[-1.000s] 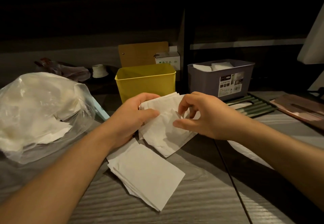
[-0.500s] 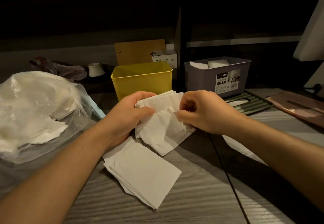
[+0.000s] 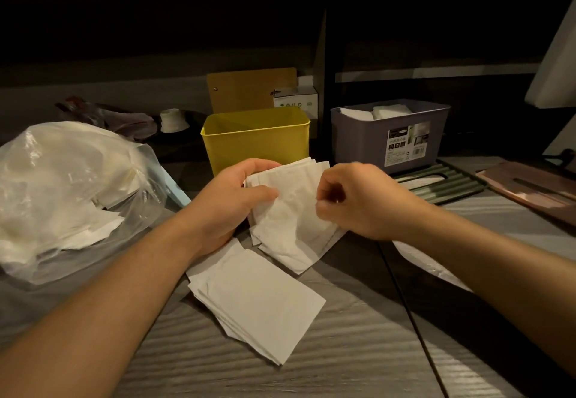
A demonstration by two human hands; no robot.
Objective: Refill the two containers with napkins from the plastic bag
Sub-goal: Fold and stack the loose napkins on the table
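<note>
At the centre of the grey wood-grain tabletop point(image 3: 358, 351), both hands work one bundle of napkins point(image 3: 293, 207). The left hand point(image 3: 227, 204) grips the bundle's edge, thumb on top and fingers curled behind; the right hand point(image 3: 358, 201) pinches its crumpled top sheet with curled fingers. Just toward six o'clock lies a flat, squared stack of napkins point(image 3: 258, 301), soft and matte. Out at nine o'clock slumps the glossy, crinkled plastic bag point(image 3: 62, 179), loose napkins showing through its mouth. Toward twelve o'clock stands the yellow container point(image 3: 255, 142), smooth and rectangular, close behind the held bundle. At one o'clock sits the grey container point(image 3: 389, 138) with a printed label, white napkins poking above its rim. A ribbed green lid point(image 3: 442, 182) and a brown lid point(image 3: 530, 188) lie at two o'clock. Behind the yellow one lean a wooden board point(image 3: 249, 89) and a small white carton point(image 3: 296, 101).
</note>
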